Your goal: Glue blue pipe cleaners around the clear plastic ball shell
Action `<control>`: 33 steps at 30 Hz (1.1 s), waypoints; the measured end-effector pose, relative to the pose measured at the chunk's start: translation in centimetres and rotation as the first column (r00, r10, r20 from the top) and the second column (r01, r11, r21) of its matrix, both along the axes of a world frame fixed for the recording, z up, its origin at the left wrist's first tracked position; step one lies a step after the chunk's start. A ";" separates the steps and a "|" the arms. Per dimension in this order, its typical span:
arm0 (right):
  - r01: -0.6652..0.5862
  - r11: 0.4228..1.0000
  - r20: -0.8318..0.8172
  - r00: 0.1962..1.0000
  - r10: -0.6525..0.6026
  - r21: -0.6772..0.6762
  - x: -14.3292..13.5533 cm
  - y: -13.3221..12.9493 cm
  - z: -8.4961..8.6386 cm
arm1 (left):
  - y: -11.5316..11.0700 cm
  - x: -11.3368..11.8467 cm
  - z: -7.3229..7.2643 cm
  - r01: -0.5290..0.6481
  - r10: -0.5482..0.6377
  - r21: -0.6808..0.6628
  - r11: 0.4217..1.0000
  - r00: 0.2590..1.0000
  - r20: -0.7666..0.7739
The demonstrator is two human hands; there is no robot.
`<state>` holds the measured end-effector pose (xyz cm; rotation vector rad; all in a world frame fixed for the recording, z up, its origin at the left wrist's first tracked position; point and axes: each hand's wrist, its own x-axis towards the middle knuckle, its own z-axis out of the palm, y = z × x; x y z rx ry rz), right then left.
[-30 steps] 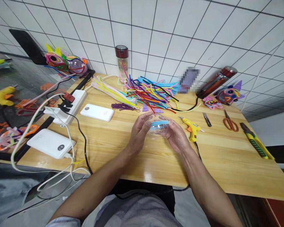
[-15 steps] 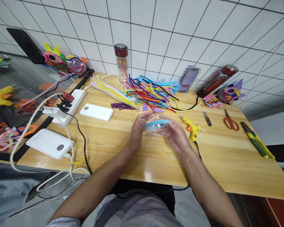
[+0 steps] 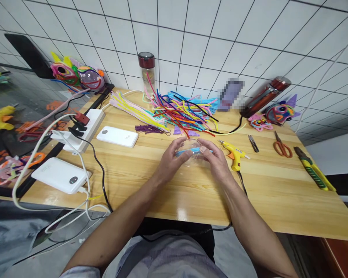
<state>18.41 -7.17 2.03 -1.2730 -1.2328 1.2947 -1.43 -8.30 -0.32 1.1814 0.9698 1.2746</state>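
Note:
Between my two hands is a clear plastic ball (image 3: 193, 159) with a light blue pipe cleaner band (image 3: 195, 150) around its middle. My left hand (image 3: 174, 158) grips it from the left, its thumb lying on the band. From the right, my right hand (image 3: 216, 158) closes around it, thumb also pressing on the blue band. The far side of the ball is hidden by its own glare and my fingers. Just right of my right hand lies a yellow hot glue gun (image 3: 234, 155). Purple pieces (image 3: 186, 131) lie just beyond the ball.
Colourful pipe cleaners (image 3: 182, 112) are heaped at the back. Scissors (image 3: 282, 144), snips (image 3: 253, 143) and pliers (image 3: 314, 170) lie to the right. White power banks (image 3: 117, 136), a power strip (image 3: 88, 129) and cables crowd the left. A bottle (image 3: 147, 73) stands by the wall.
My left thumb has come down onto the blue band, and my right thumb has shifted across it toward the middle. The ball stays in nearly the same place, slightly turned.

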 end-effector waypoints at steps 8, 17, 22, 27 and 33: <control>-0.065 0.989 0.152 0.987 0.045 0.133 -0.3 -0.2 0.0 | 0.0 -0.2 0.3 0.018 -0.011 0.047 0.999 0.990 -0.140; -0.105 0.983 0.146 0.986 0.083 0.150 -0.3 -0.4 0.2 | 0.0 -0.1 0.2 0.026 -0.030 -0.048 0.999 0.997 -0.070; -0.093 0.986 0.105 0.991 0.079 0.139 -0.3 -0.4 0.2 | -0.1 -0.2 0.2 0.036 -0.039 -0.044 0.998 0.998 -0.053; -0.090 0.986 0.101 0.992 0.076 0.143 -0.4 -0.5 0.1 | -0.2 -0.1 0.4 0.040 -0.045 -0.054 0.998 0.996 -0.083; -0.097 0.981 0.141 0.987 0.073 0.170 -0.4 -0.5 0.1 | 0.0 -0.3 -0.1 0.072 -0.080 -0.080 0.994 0.992 -0.096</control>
